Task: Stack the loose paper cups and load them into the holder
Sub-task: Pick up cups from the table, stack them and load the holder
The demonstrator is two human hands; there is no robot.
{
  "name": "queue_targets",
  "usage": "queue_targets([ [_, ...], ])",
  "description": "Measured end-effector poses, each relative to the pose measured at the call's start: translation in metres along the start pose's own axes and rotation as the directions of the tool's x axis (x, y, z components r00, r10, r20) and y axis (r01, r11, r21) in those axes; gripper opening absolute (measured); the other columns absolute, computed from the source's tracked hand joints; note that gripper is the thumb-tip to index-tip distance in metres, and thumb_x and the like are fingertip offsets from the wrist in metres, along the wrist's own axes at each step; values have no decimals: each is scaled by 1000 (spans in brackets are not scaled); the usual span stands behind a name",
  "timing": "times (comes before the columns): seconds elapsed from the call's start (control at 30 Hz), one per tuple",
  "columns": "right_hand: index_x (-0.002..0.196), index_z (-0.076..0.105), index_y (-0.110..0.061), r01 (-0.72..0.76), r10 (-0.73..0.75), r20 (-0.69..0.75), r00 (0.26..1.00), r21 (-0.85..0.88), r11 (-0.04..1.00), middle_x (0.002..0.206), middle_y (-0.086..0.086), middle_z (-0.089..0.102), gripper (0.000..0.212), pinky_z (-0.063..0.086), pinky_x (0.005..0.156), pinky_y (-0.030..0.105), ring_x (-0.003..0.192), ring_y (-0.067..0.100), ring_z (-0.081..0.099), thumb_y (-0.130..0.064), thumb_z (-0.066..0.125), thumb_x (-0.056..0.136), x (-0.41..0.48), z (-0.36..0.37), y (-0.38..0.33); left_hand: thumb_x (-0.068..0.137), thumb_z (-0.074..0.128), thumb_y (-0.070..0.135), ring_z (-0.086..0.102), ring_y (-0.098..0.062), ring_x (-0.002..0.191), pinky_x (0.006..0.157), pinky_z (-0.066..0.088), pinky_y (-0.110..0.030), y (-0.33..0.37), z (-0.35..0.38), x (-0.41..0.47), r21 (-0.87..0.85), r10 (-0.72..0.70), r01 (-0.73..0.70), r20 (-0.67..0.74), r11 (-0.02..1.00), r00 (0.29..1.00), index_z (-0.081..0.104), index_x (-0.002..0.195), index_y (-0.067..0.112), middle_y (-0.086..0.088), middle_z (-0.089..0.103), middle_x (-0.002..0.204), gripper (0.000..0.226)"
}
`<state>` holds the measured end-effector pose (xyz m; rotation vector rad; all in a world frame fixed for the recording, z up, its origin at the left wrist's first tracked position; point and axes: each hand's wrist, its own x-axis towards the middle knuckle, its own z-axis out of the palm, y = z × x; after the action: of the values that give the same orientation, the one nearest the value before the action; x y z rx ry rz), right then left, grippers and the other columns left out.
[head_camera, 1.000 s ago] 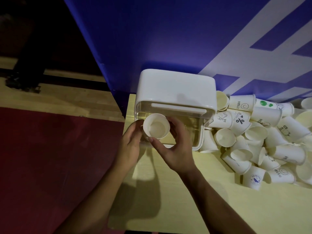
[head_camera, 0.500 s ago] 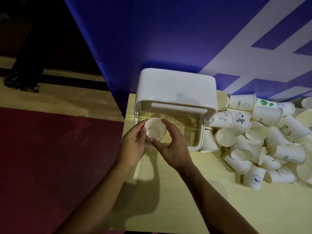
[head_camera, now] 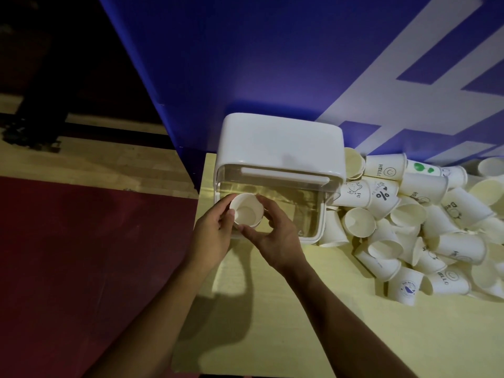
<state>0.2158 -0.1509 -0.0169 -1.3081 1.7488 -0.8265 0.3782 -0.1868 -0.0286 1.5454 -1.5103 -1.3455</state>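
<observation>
Pale yellow table [head_camera: 272, 336] runs up to a blue panel with broad white stripes [head_camera: 245, 64]. Dark red floor [head_camera: 81, 255] lies past the table's left edge.

At the table's far left corner, against the panel, stands the holder [head_camera: 281, 148], a box with a white rounded lid over a clear body. Its long side runs along the far edge.

Both hands meet at the holder's near left corner, clamped from either side on a white paper cup [head_camera: 246, 212]. The left hand [head_camera: 211, 238] has its thumb and fingertips curled against the cup's left rim. The right hand [head_camera: 275, 241] wraps the right side, with its thumb below the rim and its fingers above.

The cup's open mouth faces up toward the camera, so its pale inside and bottom are visible. Its long axis points away and down, base first, toward the holder's clear front. I cannot tell whether more cups are nested under it, or whether its base is already within the clear wall.

A pile of loose cups [head_camera: 436, 236] crowds the table from just beside the holder's right side out to the right edge. Most lie tipped on their sides, with their mouths pointing in every direction. Some are plain, and some are printed with "HELLO", "HI", a percent sign or green dots.
</observation>
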Motion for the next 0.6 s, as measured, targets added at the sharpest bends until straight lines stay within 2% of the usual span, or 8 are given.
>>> queue_targets([
  [0.17,157,30,-42,-30,29,62,998,24,999,156,-27,36,98,36,114,24,142,-2,36,-61,82,77,-14,-22,-10,106,54,31,57,-1,129,109,49,-32,14,-3,-8,-7,16,-16,-95,1000,995,55,146,26,11,62,141,40],
  [0.23,155,38,-41,-39,40,51,998,-17,999,156,-21,43,88,38,113,26,141,-1,41,-64,78,80,-27,-43,-6,104,57,29,58,-2,127,104,49,-27,28,0,-20,16,87,-85,-148,996,985,58,141,26,13,62,138,37],
  [0.3,147,50,-38,-59,60,18,998,-34,998,144,-20,56,73,45,109,25,131,-5,51,-61,76,83,-40,-68,-1,103,59,26,60,-1,120,95,52,-23,49,10,-33,61,170,-162,-151,985,974,62,134,26,14,64,132,31],
  [0.37,138,59,-36,-76,76,-35,997,-9,997,130,-20,66,59,52,103,25,118,-7,60,-55,77,86,-50,-96,4,102,57,32,62,-1,118,90,53,-20,71,25,-41,107,252,-244,-70,964,965,64,130,28,16,65,129,30],
  [0.47,124,68,-34,-103,103,-139,985,8,995,111,-19,74,38,57,93,26,102,-4,68,-41,78,89,-61,-145,12,100,56,34,62,2,116,84,49,-9,107,65,-44,111,358,-372,130,921,925,63,131,26,16,66,126,33],
  [0.6,122,70,-24,-129,136,-239,961,46,991,101,-16,77,32,58,88,25,94,2,72,-29,77,91,-76,-214,34,99,62,31,59,2,112,87,50,-13,148,137,-33,208,442,-508,296,836,847,62,131,28,16,63,127,32],
])
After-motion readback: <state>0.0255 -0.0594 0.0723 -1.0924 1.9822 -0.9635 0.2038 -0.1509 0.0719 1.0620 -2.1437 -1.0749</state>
